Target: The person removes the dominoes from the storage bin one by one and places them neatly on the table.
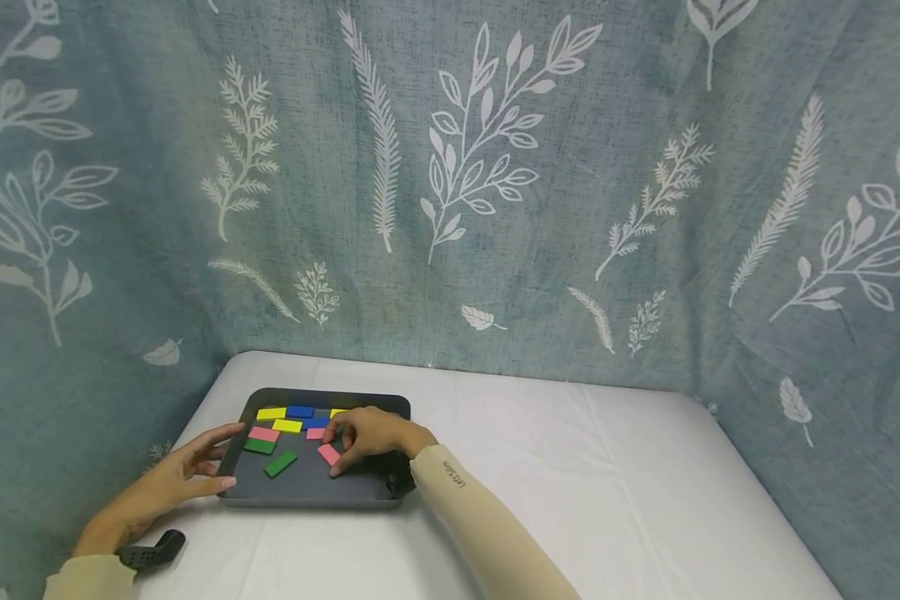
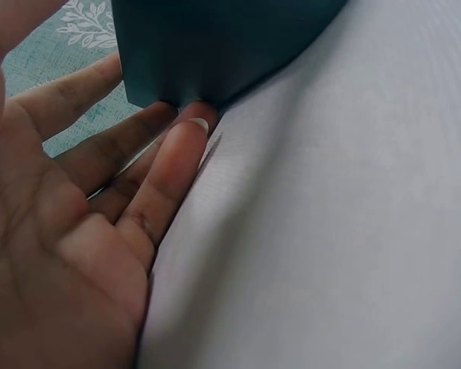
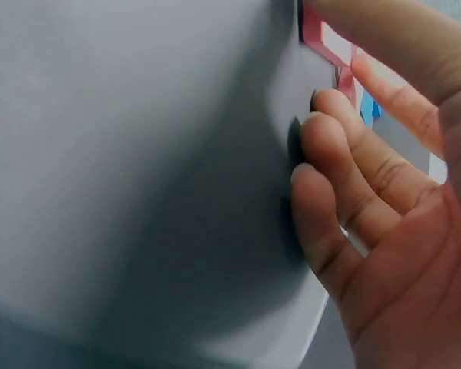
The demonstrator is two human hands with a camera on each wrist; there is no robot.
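A dark grey tray holds several flat rectangular blocks. Over its right half, my right hand pinches a pink block between thumb and index finger, close to the tray floor. The right wrist view shows that pink block at the top, with the other fingers touching or just above the grey surface. My left hand is at the tray's left side, fingers spread and relaxed. In the left wrist view, its fingertips meet the tray's outer wall.
Yellow block, blue block and others line the tray's far side. Another pink block touches a green block at the left; a second green block lies angled nearby. White cloth covers the table, with a patterned curtain behind.
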